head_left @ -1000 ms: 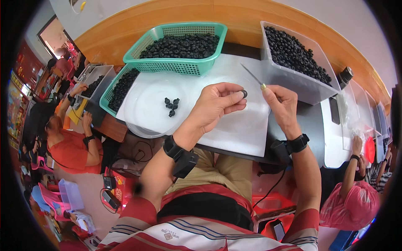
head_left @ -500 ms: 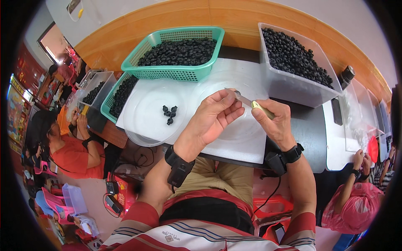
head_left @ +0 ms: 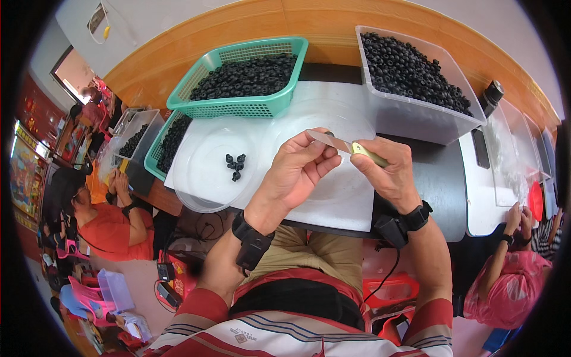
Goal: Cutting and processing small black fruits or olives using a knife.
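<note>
My right hand (head_left: 385,168) is closed around the pale yellow-green handle of a small knife (head_left: 338,143). Its flat metal blade points left and lies across the fingertips of my left hand (head_left: 302,168). Thumb and forefinger of that left hand pinch a small dark part, mostly hidden by the blade and fingers. Both hands are held over a shallow clear tray (head_left: 351,193) on a white board (head_left: 352,220). To their left, several small black ring-shaped parts (head_left: 237,167) lie in a round clear tray (head_left: 196,194).
A green basket (head_left: 238,108) of black parts stands at the back, with a second green basket (head_left: 156,156) beside it. At the back right is a tall clear bin (head_left: 416,117) full of similar parts. Co-workers sit left and right; a black bottle (head_left: 492,95) stands beyond the bin.
The knife blade has slid further left across my left fingertips, and more of it shows. My right hand has come slightly closer to the left. The whole view has shifted a little.
</note>
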Demonstrator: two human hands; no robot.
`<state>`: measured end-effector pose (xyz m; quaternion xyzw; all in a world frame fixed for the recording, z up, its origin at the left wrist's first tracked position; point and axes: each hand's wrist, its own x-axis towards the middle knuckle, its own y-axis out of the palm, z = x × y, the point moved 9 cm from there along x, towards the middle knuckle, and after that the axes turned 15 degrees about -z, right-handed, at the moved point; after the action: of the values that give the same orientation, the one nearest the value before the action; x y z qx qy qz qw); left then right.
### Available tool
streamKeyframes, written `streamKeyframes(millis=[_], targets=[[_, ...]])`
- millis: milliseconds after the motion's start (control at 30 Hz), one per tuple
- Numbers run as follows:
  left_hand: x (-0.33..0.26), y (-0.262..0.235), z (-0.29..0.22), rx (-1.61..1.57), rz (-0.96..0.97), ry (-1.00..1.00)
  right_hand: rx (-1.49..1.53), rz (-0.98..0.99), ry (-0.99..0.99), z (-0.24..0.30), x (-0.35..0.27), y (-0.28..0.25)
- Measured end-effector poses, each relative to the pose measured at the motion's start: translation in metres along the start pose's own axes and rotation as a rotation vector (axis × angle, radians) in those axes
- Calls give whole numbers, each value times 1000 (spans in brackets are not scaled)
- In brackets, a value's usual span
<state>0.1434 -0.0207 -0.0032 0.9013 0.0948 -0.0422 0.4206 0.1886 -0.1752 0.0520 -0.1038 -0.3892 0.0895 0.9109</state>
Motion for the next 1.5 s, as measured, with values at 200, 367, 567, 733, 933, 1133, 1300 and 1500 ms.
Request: streamKeyframes(millis=[200, 367, 567, 733, 933, 1133, 1300, 1500], targets=[[-19, 24, -1, -4, 127, -5, 30, -179, 212, -30, 3, -28], [-15, 14, -5, 21, 70, 13, 69, -128, 138, -17, 1, -15], [-19, 11, -2, -28, 64, -12, 23, -119, 130, -20, 2, -15], [-32, -3, -20, 283, -69, 172, 35, -128, 176, -29, 1, -17], [-66, -39, -77, 879, -296, 629, 40, -164, 132, -27, 1, -23], [-89, -69, -138, 1515, -644, 948, 50, -169, 160, -33, 0, -22], [-95, -84, -142, 1559, -638, 1013, 54, -181, 172, -40, 0, -24], [-115, -74, -132, 1659, -617, 1114, 6, -181, 172, -41, 0, -25]])
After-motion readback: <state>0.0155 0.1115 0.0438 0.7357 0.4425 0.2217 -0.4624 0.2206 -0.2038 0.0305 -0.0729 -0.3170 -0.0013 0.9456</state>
